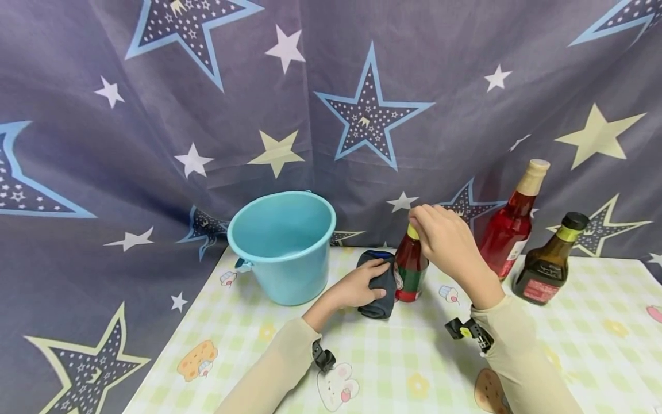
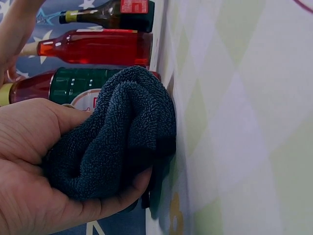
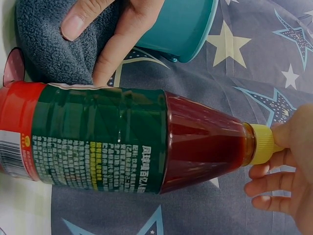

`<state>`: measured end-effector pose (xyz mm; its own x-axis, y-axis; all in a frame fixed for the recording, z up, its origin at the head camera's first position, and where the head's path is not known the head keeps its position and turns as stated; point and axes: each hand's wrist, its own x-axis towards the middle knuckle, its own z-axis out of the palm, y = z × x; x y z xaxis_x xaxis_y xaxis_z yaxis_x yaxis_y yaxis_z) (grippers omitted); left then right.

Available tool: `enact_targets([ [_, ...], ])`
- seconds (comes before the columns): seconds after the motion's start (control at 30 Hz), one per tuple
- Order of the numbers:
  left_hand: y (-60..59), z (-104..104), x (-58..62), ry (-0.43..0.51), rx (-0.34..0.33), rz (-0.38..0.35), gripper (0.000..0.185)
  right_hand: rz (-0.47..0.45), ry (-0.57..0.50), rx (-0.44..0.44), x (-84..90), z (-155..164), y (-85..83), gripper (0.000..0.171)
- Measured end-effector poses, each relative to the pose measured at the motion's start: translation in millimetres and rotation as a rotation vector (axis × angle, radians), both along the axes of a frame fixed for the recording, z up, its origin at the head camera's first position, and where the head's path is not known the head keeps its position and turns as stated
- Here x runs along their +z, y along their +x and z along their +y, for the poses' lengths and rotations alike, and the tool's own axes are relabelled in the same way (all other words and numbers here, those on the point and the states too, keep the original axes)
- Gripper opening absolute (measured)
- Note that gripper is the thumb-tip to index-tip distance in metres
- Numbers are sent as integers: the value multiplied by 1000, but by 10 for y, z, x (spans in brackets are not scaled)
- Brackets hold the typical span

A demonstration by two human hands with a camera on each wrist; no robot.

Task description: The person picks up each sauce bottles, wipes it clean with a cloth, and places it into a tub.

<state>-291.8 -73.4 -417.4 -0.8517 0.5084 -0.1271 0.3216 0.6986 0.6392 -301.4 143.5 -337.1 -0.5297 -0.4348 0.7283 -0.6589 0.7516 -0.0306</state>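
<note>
My left hand [image 1: 359, 286] grips a folded dark grey towel [image 1: 381, 296] on the table, thumb on one side and fingers on the other. The left wrist view shows the towel's thick terry folds [image 2: 129, 117] bunched in the palm. Just right of the towel stands an upright bottle of red sauce [image 1: 410, 267] with a green label and a yellow cap. My right hand [image 1: 445, 241] reaches over its top and holds the cap [image 3: 262, 144] with the fingertips. In the right wrist view the towel lies close against the bottle's side.
A light blue bucket [image 1: 289, 276] stands left of the towel. To the right are a tall bottle of red liquid [image 1: 509, 233] and a dark sauce bottle [image 1: 545, 264] with a black cap. A star-printed curtain [image 1: 362, 190] hangs behind the checked tablecloth [image 1: 393, 356].
</note>
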Motion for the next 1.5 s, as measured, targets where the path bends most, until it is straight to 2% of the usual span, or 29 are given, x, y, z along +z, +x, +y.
enact_targets([
  [0.3, 12, -11, -3, 6, -2, 9, 64, 37, -2, 14, 13, -8, 12, 5],
  [0.73, 36, -13, 35, 4, -2, -2, 64, 14, 6, 7, 41, -14, 26, 6],
  [1.13, -51, 7, 76, 10, -10, 9, 64, 18, 0, 11, 100, 15, -15, 5],
  [1.33, -64, 6, 61, 17, 9, 4, 64, 4, -5, 8, 82, 21, -24, 5],
  [1.5, -21, -9, 35, 21, 19, -24, 64, -26, -4, 1, 22, 12, -4, 5],
])
